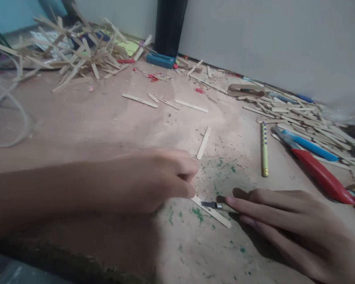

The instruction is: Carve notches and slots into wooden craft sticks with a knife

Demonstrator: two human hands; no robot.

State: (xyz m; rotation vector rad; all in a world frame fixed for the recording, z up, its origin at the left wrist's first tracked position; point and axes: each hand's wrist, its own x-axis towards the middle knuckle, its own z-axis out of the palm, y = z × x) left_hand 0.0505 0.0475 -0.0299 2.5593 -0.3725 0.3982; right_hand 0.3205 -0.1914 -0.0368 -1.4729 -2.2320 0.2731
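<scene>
Head view: our left hand [154, 179] pinches one end of a stick [212, 212] flat on the tabletop [112, 126]. Our right hand [286, 225], at 4 o'clock, presses a small knife [210, 204] on it with fingers together. No cut shows yet; piles of sticks [301, 118] wait at 2 o'clock.

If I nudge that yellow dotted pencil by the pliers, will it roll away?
The yellow pencil looks slim and round, so it probably rolls sideways easily. It likely stays stiff and light. The red-handled pliers lie close on one side and may stop it.
</scene>
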